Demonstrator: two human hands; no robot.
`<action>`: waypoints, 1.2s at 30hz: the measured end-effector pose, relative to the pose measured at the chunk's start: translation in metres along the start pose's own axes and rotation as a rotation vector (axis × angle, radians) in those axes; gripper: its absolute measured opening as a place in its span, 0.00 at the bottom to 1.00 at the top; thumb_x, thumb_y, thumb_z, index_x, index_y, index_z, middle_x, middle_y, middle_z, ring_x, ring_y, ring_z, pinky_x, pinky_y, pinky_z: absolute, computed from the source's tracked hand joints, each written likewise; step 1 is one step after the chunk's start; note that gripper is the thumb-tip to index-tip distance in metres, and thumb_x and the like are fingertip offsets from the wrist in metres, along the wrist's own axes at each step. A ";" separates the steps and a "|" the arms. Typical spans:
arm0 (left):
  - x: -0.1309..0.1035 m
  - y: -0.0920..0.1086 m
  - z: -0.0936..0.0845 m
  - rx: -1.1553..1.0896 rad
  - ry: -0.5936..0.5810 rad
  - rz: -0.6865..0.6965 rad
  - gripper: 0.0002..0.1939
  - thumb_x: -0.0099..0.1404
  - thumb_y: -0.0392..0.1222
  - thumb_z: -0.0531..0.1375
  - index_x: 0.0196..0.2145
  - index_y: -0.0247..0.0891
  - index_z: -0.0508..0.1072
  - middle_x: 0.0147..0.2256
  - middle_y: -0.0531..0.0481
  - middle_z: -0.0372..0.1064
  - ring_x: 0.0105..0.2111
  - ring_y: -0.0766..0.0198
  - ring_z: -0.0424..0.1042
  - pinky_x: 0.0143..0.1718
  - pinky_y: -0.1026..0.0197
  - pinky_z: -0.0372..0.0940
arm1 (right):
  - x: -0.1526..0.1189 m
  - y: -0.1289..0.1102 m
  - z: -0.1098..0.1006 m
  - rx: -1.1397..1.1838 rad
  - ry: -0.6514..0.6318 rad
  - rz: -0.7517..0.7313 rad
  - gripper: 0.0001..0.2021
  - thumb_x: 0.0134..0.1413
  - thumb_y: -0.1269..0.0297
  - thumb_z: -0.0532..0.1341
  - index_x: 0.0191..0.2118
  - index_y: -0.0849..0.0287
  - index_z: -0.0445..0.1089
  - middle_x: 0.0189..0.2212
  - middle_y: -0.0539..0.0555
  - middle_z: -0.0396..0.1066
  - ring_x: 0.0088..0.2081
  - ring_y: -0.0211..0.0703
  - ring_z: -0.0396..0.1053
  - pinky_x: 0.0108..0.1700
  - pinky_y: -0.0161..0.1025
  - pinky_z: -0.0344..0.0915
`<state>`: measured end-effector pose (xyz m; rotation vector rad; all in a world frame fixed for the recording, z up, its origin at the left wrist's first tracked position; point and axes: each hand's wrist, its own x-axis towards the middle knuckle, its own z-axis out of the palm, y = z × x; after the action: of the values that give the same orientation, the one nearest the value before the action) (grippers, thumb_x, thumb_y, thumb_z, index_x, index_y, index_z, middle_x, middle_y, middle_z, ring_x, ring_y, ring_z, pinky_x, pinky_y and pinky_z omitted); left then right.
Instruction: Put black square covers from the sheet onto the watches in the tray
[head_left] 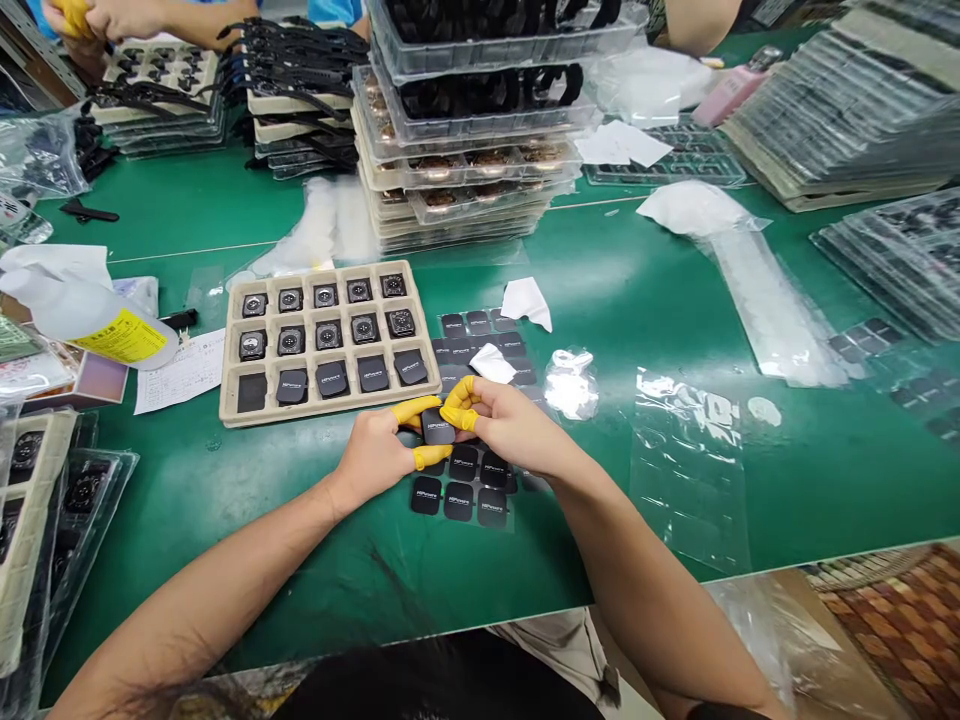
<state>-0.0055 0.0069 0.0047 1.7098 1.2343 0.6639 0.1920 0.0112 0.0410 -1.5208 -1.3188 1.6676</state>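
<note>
Yellow finger cots cover several fingertips of both hands. My left hand [373, 452] grips a square smartwatch face [438, 427], with a black HiFuture-printed film on its front, between thumb and fingers. At its upper right edge, my right hand [504, 420] pinches with thumb and forefinger; the exact contact is partly hidden. Below the hands lies a clear sheet of black printed films [459, 500]. To the left, a beige tray [334, 405] carries watch bodies, several face down and several in the front row with printed films up. One front-left compartment [252, 393] looks plain dark.
Crumpled white wipes [526, 303] and a clear plastic packet [571, 383] lie nearby. A tall stack of watch trays [465, 190] stands behind. At left are a white bottle [97, 320] and paper sheet [184, 372]. Another person's hands [112, 18] work across the table.
</note>
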 end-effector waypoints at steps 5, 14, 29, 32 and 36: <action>0.000 0.000 0.000 0.004 0.004 0.002 0.30 0.52 0.40 0.72 0.54 0.43 0.77 0.38 0.53 0.81 0.36 0.63 0.77 0.41 0.62 0.71 | 0.000 0.000 0.000 -0.032 -0.002 -0.007 0.05 0.49 0.69 0.62 0.34 0.55 0.67 0.29 0.49 0.72 0.33 0.42 0.74 0.38 0.39 0.72; 0.001 0.001 -0.001 0.015 -0.010 0.000 0.30 0.53 0.41 0.73 0.54 0.41 0.77 0.37 0.52 0.80 0.36 0.62 0.77 0.42 0.60 0.71 | 0.001 0.006 -0.001 -0.078 -0.004 -0.013 0.06 0.51 0.71 0.60 0.36 0.54 0.67 0.30 0.50 0.73 0.36 0.45 0.75 0.39 0.42 0.73; 0.002 -0.005 0.000 -0.123 0.004 0.041 0.30 0.52 0.42 0.73 0.53 0.40 0.78 0.37 0.52 0.81 0.36 0.61 0.78 0.43 0.62 0.72 | 0.003 0.010 0.005 -0.073 0.022 -0.077 0.18 0.55 0.60 0.67 0.50 0.54 0.66 0.40 0.53 0.74 0.31 0.39 0.74 0.30 0.37 0.71; 0.004 -0.005 0.000 -0.136 0.003 0.059 0.27 0.55 0.45 0.72 0.53 0.39 0.78 0.38 0.50 0.81 0.36 0.60 0.78 0.43 0.61 0.72 | 0.006 0.011 0.011 -0.023 0.042 -0.093 0.15 0.57 0.58 0.66 0.47 0.56 0.67 0.41 0.53 0.73 0.30 0.38 0.73 0.30 0.37 0.73; 0.003 -0.001 0.001 -0.144 0.033 0.035 0.16 0.66 0.44 0.63 0.49 0.38 0.81 0.43 0.48 0.81 0.40 0.60 0.79 0.44 0.62 0.71 | 0.003 0.010 0.014 0.008 0.017 -0.105 0.14 0.58 0.56 0.64 0.47 0.55 0.70 0.44 0.55 0.74 0.36 0.42 0.76 0.38 0.42 0.78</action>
<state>-0.0042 0.0096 0.0033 1.6095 1.1534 0.7859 0.1807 0.0054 0.0294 -1.4332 -1.3578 1.5891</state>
